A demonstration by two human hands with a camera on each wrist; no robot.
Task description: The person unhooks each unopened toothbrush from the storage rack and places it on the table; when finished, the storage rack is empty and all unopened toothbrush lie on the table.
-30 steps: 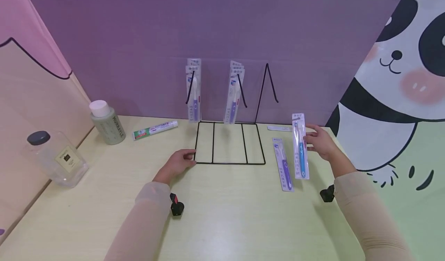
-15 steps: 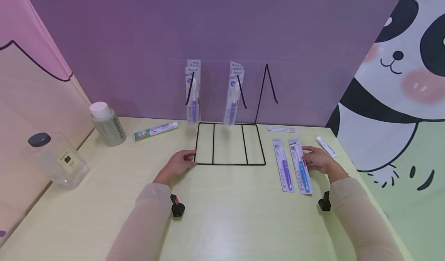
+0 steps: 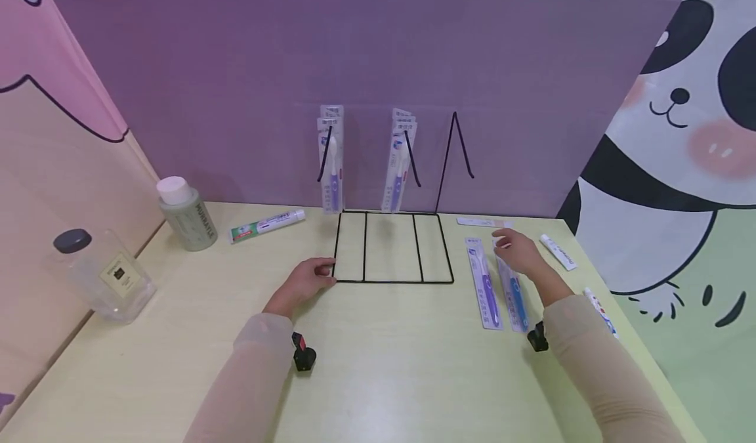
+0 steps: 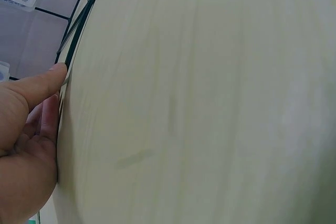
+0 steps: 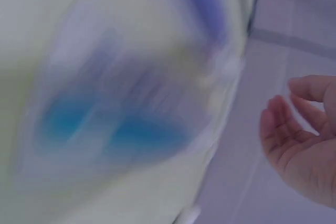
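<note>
My left hand (image 3: 304,282) pinches the front left corner of a black wire display rack (image 3: 407,282), thumb over the bar in the left wrist view. Packaged toothbrushes (image 3: 332,180) hang on its left hook and more packaged toothbrushes (image 3: 399,167) on the middle one; the right hook (image 3: 462,146) is bare. My right hand (image 3: 520,253) is above a blue packaged toothbrush (image 3: 515,295) lying on the table and hides part of its upper end. Its fingers are loosely bent with nothing between them, also in the right wrist view. A purple packaged toothbrush (image 3: 484,285) lies alongside.
A toothpaste tube (image 3: 268,225), a grey-green bottle (image 3: 188,214) and a clear bottle (image 3: 112,275) stand or lie at left. At right are a flat white packet (image 3: 484,222), a small white tube (image 3: 558,253) and another tube (image 3: 601,313) near the table edge.
The right hand lowered the blue packaged toothbrush onto the table beside the purple one, let go and moved up and left. The left hand stays on the rack.
</note>
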